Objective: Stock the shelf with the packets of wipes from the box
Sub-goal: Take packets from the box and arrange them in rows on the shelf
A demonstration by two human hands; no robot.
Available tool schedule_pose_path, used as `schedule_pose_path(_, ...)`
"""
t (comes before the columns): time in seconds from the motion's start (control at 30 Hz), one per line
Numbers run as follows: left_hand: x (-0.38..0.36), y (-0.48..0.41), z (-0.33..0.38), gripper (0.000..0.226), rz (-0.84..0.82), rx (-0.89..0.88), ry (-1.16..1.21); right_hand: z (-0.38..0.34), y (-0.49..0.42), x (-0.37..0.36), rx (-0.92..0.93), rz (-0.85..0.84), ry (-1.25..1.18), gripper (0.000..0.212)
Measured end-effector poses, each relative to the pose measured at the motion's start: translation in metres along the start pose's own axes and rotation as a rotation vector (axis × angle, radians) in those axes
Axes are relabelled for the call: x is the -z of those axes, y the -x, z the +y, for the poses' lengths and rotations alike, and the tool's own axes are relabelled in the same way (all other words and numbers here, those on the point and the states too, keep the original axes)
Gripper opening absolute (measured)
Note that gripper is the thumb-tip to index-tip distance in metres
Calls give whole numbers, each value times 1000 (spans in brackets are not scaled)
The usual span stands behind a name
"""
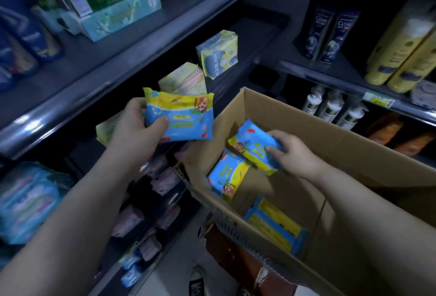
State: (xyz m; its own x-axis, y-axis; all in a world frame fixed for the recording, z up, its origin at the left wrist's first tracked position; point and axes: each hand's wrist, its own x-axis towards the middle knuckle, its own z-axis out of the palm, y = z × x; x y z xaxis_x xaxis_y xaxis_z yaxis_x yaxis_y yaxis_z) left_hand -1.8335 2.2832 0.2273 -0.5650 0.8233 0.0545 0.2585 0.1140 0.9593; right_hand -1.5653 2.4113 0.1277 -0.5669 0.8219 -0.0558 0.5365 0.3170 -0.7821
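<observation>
The left hand (139,121) is closed round one packet (179,116), held level just before the shelf (236,43); another (256,147) is gripped by the right hand (292,151) inside the box (295,116).

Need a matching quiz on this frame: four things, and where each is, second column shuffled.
1 left hand
2 right hand
3 yellow bottles
4 white bottles

A grips lower packet inside the box
B on the right shelf
C holds raised packet outside the box
D below that shelf

Pairs: 1-C, 2-A, 3-B, 4-D
</observation>
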Motion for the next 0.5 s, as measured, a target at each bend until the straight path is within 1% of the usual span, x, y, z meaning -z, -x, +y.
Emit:
schedule_pose_path(0.07, 6, 6, 6, 20, 39, 7, 77, -26, 13, 21, -42, -50, -404, 14)
schedule_pose_path(0.1, 8, 9, 10, 18, 31, 11, 110, -38, 17, 29, -38, -83, -529, 12)
schedule_pose_path(0.17, 9, 19, 15, 14, -19, 17, 137, -59, 23, 40, 2, -151, -649, 10)
schedule_pose_path(0.2, 9, 25, 17, 13, -51, 22, 147, -69, 25, 42, 25, -185, -695, 17)
schedule_pose_path(0.3, 9, 44, 27, 14, -152, 35, 209, -94, 27, 41, 57, -251, -759, 64)
schedule_pose_path(0.33, 13, 51, 29, 14, -164, 36, 234, -104, 28, 38, 70, -261, -768, 71)
schedule_pose_path(0.37, 19, 58, 32, 14, -163, 35, 263, -114, 30, 33, 80, -273, -776, 70)
schedule_pose_path(0.4, 26, 64, 33, 13, -155, 34, 293, -125, 32, 29, 89, -276, -779, 64)
schedule_pose_path(0.5, 57, 85, 37, 17, -116, 19, 389, -158, 40, 14, 128, -282, -748, 36)
